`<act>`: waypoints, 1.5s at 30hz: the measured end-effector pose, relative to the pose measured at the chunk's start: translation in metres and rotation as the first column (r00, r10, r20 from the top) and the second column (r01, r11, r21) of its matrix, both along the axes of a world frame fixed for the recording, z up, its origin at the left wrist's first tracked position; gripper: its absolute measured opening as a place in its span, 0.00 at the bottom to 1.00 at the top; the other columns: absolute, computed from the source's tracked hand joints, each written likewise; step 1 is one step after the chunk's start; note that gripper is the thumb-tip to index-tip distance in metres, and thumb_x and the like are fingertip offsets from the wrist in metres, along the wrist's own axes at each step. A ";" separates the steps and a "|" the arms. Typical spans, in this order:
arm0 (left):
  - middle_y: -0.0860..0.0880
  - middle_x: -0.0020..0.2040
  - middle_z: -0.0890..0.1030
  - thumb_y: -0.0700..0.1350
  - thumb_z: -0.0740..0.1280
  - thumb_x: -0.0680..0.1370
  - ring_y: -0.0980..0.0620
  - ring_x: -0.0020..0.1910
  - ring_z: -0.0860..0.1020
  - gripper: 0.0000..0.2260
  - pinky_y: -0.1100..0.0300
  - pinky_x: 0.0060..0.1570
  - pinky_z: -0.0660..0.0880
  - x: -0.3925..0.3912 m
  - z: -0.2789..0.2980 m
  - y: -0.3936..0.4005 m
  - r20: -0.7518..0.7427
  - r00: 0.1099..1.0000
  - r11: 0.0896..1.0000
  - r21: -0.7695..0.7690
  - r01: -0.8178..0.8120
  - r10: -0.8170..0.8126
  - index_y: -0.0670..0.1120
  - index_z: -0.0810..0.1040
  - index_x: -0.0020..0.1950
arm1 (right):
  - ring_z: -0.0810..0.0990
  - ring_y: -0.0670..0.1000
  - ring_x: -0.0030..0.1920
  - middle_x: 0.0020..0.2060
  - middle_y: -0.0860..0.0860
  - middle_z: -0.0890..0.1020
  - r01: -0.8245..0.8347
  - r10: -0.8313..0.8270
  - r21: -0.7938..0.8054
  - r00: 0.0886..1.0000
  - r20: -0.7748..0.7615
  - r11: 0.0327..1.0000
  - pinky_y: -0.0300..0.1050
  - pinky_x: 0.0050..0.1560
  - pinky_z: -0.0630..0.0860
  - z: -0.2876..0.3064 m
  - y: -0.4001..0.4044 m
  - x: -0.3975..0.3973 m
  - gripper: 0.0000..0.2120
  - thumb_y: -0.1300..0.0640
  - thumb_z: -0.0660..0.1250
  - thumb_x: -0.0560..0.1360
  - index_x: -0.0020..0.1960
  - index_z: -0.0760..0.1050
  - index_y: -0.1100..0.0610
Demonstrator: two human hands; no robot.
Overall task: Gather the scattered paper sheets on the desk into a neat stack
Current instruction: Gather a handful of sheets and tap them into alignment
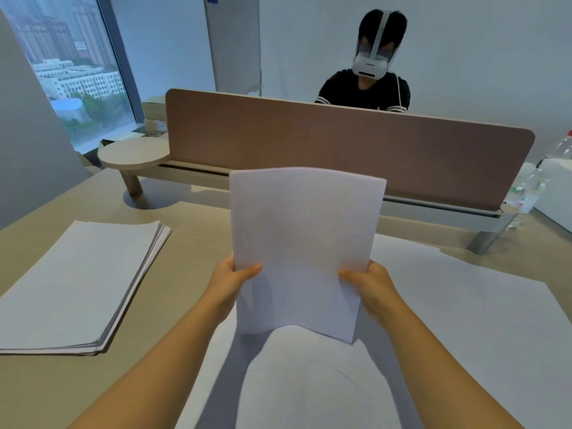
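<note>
White sheets [305,243] between both grips
</note>
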State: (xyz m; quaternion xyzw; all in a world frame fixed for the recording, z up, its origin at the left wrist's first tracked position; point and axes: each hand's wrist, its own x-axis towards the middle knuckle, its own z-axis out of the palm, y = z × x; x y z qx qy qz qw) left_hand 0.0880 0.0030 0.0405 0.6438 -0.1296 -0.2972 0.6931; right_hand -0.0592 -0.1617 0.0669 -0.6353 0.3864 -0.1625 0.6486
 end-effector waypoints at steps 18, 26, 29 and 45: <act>0.43 0.63 0.75 0.35 0.60 0.78 0.41 0.63 0.73 0.17 0.47 0.63 0.70 -0.021 -0.044 0.005 0.057 0.998 0.978 0.208 0.016 -0.029 0.43 0.69 0.67 | 0.71 0.58 0.65 0.65 0.58 0.73 0.017 -0.028 -0.115 0.994 -0.103 0.993 0.42 0.59 0.66 -0.022 0.018 -0.016 0.20 0.66 0.56 0.79 0.70 0.64 0.62; 0.47 0.58 0.74 0.37 0.57 0.80 0.48 0.56 0.74 0.13 0.55 0.54 0.71 0.009 -0.031 0.044 0.203 0.973 0.929 0.328 -0.171 0.107 0.42 0.67 0.65 | 0.68 0.58 0.66 0.68 0.57 0.68 0.007 -0.035 -0.244 0.993 -0.111 0.970 0.46 0.64 0.65 -0.022 0.047 0.037 0.22 0.69 0.50 0.78 0.72 0.59 0.61; 0.48 0.56 0.72 0.38 0.55 0.81 0.48 0.56 0.72 0.12 0.54 0.55 0.72 0.046 -0.029 0.080 0.239 0.967 0.893 0.412 -0.181 0.086 0.42 0.65 0.64 | 0.72 0.60 0.61 0.63 0.58 0.73 0.005 -0.036 -0.233 0.991 -0.127 0.973 0.50 0.60 0.69 -0.034 0.073 0.079 0.17 0.67 0.51 0.78 0.66 0.66 0.60; 0.41 0.66 0.72 0.34 0.55 0.79 0.42 0.64 0.70 0.19 0.56 0.57 0.67 0.241 -0.065 0.284 0.346 0.907 0.618 0.666 -0.418 0.241 0.41 0.63 0.70 | 0.64 0.50 0.27 0.27 0.52 0.66 -0.304 0.263 -0.090 0.912 -0.316 0.948 0.41 0.30 0.62 -0.086 0.245 0.294 0.16 0.73 0.54 0.71 0.28 0.61 0.58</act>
